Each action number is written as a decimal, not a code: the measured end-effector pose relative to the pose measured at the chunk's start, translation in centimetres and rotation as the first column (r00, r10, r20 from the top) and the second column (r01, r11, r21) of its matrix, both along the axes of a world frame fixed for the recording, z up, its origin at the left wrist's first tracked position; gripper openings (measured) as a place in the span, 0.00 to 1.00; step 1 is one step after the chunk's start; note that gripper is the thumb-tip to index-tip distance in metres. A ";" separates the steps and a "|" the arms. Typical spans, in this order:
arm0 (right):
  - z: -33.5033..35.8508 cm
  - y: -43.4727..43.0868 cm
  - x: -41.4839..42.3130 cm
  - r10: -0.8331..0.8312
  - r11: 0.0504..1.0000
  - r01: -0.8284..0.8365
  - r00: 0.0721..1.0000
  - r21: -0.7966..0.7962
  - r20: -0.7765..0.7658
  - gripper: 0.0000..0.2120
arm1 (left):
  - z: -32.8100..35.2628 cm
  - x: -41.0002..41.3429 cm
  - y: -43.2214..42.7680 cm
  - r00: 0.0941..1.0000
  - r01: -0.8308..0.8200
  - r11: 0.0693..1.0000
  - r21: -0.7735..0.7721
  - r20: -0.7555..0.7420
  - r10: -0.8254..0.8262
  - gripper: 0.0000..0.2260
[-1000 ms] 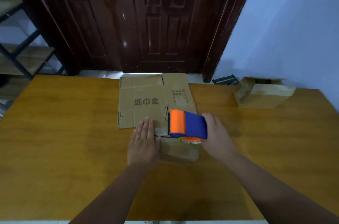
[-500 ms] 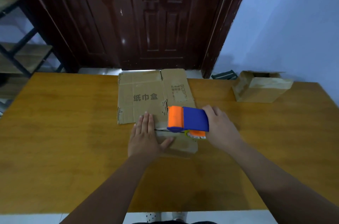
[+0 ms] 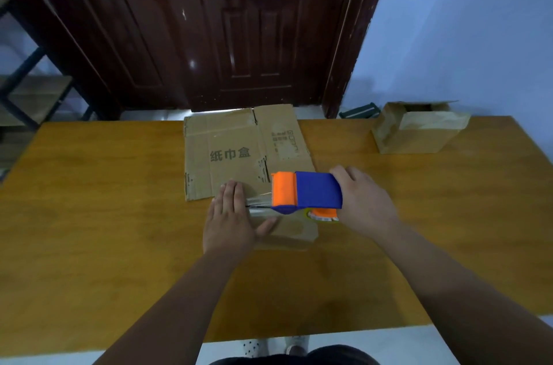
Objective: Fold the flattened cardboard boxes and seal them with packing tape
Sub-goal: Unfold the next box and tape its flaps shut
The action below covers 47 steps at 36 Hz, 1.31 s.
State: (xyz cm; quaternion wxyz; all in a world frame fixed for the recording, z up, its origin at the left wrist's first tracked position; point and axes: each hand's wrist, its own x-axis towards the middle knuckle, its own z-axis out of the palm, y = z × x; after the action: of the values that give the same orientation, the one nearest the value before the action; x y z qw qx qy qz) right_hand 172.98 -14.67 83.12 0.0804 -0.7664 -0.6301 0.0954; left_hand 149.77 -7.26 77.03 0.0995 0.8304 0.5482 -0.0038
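Observation:
A small folded cardboard box [image 3: 294,231] stands on the wooden table [image 3: 89,230] in front of me. My left hand [image 3: 230,218] lies flat on its left end, fingers straight, thumb spread across the top. My right hand [image 3: 363,201] grips the handle of a blue and orange tape dispenser [image 3: 306,192] held over the box. A shiny strip of clear tape [image 3: 260,204] runs from the dispenser's orange end to under my left fingers. Behind the box lies a flattened cardboard box [image 3: 239,152] with printed characters.
An assembled cardboard box [image 3: 419,131] with open top flaps stands at the table's far right. A dark wooden door [image 3: 224,26] is behind the table, and a metal shelf rack [image 3: 27,95] is at the left. The table's near edge is close to my body.
My right hand has drawn the dispenser to the right, and a stretch of tape now shows between it and my left hand. The left hand stays pressed on the box.

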 end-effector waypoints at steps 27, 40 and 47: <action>-4.0 -1.2 1.8 -0.087 0.947 0.232 0.853 0.224 -0.514 0.13 | -0.8 0.0 0.1 0.999 0.000 1.000 0.019 0.032 -0.001 0.53; -3.1 2.0 1.7 0.011 0.972 0.102 0.879 0.211 -0.477 0.17 | 1.5 1.0 1.4 0.986 0.066 0.995 0.075 -0.159 -0.053 0.49; -3.2 2.5 2.2 0.049 0.979 0.031 0.925 0.203 -0.377 0.22 | -0.4 1.1 1.4 0.959 0.282 0.959 0.018 0.027 -0.282 0.49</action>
State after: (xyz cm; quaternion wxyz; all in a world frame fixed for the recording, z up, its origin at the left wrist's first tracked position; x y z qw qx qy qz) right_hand 175.22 -12.12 79.94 0.2790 -0.7179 -0.6126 0.1772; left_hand 150.91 -5.81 76.65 0.1005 0.9007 0.4227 -0.0019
